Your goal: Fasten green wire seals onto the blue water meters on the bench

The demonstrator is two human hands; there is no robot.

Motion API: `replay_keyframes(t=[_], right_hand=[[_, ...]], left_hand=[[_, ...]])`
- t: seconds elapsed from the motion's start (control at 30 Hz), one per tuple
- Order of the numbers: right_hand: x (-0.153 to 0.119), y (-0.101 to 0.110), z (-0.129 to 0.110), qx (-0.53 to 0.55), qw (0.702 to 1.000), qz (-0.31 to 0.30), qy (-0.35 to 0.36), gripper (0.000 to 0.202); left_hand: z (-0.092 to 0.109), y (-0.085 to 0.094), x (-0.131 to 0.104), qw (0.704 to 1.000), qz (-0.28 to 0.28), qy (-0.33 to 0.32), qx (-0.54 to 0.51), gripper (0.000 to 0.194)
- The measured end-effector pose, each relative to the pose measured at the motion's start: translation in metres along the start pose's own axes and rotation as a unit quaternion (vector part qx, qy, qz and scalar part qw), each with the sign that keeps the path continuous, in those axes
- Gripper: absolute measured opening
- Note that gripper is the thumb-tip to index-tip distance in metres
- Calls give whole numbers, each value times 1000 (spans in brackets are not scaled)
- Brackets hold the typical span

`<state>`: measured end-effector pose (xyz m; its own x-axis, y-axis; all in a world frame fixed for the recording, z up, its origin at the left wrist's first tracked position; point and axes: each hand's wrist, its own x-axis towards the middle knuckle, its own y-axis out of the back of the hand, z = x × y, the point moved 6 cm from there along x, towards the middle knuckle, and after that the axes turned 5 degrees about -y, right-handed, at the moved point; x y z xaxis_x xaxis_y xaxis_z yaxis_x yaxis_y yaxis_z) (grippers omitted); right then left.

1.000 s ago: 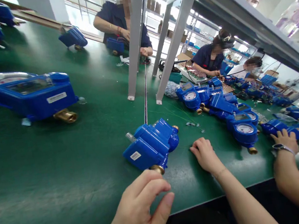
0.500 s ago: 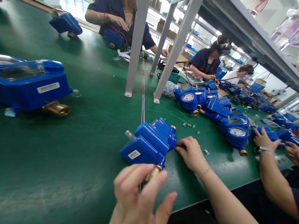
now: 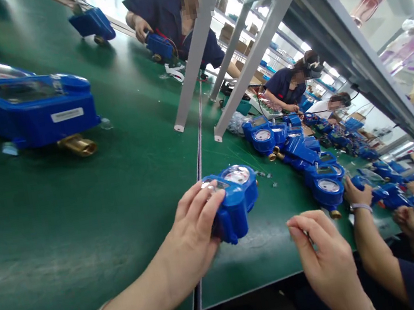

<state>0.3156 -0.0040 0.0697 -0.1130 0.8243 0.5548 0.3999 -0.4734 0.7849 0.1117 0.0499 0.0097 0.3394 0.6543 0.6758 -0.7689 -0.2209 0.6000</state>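
Observation:
My left hand [image 3: 197,219] is wrapped around the box-shaped end of a blue water meter [image 3: 238,202]. The meter stands over the seam of the green table, its round white dial facing up and its small display partly under my fingers. To the right, apart from the meter, is my right hand [image 3: 324,251], with thumb and forefinger pinched together. Whatever lies between those fingertips, if anything, is too small to make out.
Another blue meter with a brass end [image 3: 77,145] lies at the left. Several meters are clustered at the right [image 3: 327,185], near a co-worker's hand [image 3: 358,194]. Grey metal posts [image 3: 200,51] rise from the green table [image 3: 129,188]. Other people sit beyond.
The meter has been turned so its dial faces up. My left hand has shifted from its brass end to its body. My right hand has drawn away to the right and nearer me.

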Motion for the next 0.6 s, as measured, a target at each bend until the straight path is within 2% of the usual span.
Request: replay_keyframes(t=[0.07, 0.17, 0.27, 0.33, 0.47, 0.6], right_hand=[[-8, 9, -19, -2, 999, 10, 34, 12], [-20, 13, -42, -4, 995, 57, 79, 13], [-26, 13, -55, -25, 988, 126, 90, 13], [-26, 11, -59, -52, 983, 150, 88, 15], [-20, 9, -63, -99, 978, 160, 95, 19], [-14, 7, -64, -114, 978, 150, 90, 17]], left_hand=[[7, -8, 5, 997, -39, -70, 9, 68], [11, -15, 10, 992, -65, -109, 13, 71], [10, -16, 12, 994, -54, -95, 10, 72], [8, -15, 12, 996, -42, -75, 11, 72], [6, -14, 10, 997, -38, -62, 12, 72], [6, -16, 10, 996, -31, -78, 3, 72]])
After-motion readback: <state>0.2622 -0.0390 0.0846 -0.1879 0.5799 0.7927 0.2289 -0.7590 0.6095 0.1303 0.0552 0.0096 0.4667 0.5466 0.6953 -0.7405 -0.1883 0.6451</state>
